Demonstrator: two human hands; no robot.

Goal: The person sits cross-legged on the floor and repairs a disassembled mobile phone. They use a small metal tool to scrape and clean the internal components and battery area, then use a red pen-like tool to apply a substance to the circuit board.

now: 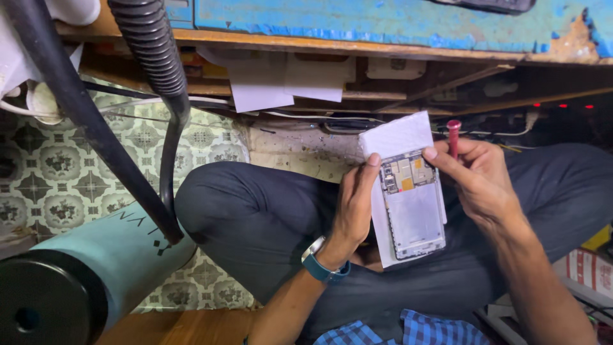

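We see the left hand (pixel 353 207) clasping an opened phone (pixel 412 206) along its left edge, fingers curled behind and the thumb tip near the upper corner. The phone, back cover off with circuit parts and a metal plate showing, lies against a white sheet (pixel 397 136) held up over the crossed legs in dark trousers (pixel 255 217). The right hand (pixel 480 182) steadies the phone's right edge with a fingertip, its grip closed around a red-handled screwdriver (pixel 453 135) standing upright. A blue watch (pixel 320 263) circles the left wrist. A teal cylinder (pixel 121 255) lies on the patterned floor (pixel 57 172).
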